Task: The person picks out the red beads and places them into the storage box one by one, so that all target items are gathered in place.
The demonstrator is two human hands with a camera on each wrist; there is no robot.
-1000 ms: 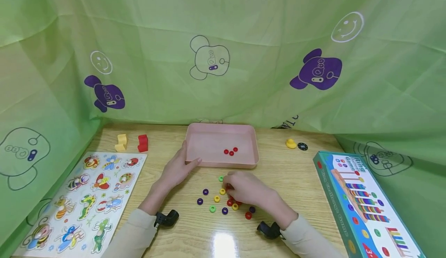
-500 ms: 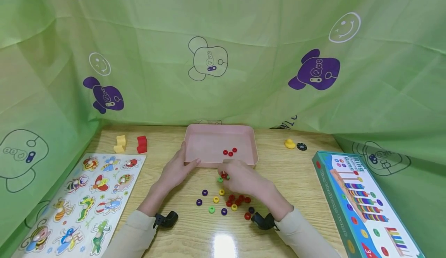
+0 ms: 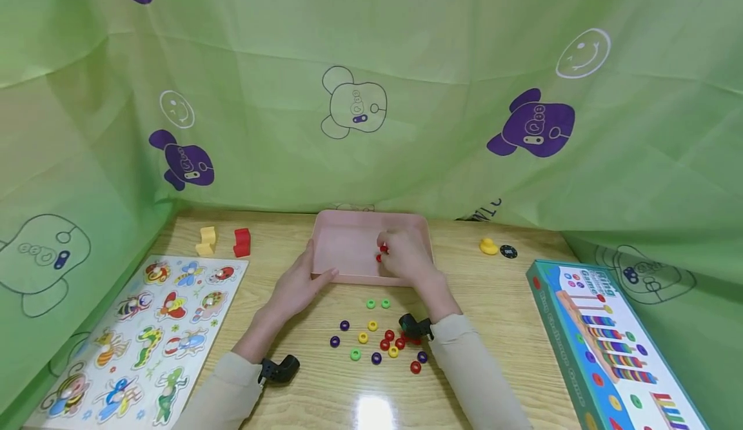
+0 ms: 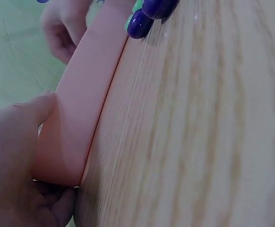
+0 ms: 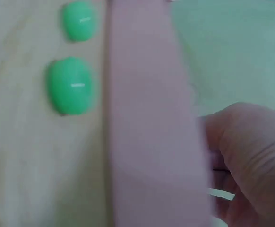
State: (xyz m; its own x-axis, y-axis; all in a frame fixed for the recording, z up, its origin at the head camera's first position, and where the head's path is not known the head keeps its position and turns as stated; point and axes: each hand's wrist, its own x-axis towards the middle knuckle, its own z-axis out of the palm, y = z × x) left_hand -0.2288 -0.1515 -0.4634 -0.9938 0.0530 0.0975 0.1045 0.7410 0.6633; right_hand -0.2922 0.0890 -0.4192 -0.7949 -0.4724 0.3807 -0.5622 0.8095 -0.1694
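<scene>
A shallow pink tray [image 3: 344,249] lies at the back middle of the table. At its near left corner my left hand [image 3: 295,289] grips it; in the left wrist view the thumb lies on the front wall [image 4: 78,104] and fingers curl round the corner. My right hand [image 3: 404,256] reaches over the front wall into the tray, pinching a small red ring [image 3: 384,249] at its fingertips. Another red ring [image 3: 379,258] shows just below, and the hand hides part of the tray floor. Two green rings [image 5: 73,86] sit before the tray.
Several purple, yellow, green and red rings [image 3: 389,335] lie scattered before the tray. An insect puzzle board [image 3: 136,340] is at left, near yellow [image 3: 206,241] and red blocks [image 3: 242,242]. A yellow duck [image 3: 489,246], black chip [image 3: 508,251] and game box [image 3: 615,346] are at right.
My right hand has moved from the scattered rings, up over the front wall and into the tray with a red ring. My left hand has kept its grip on the tray corner.
</scene>
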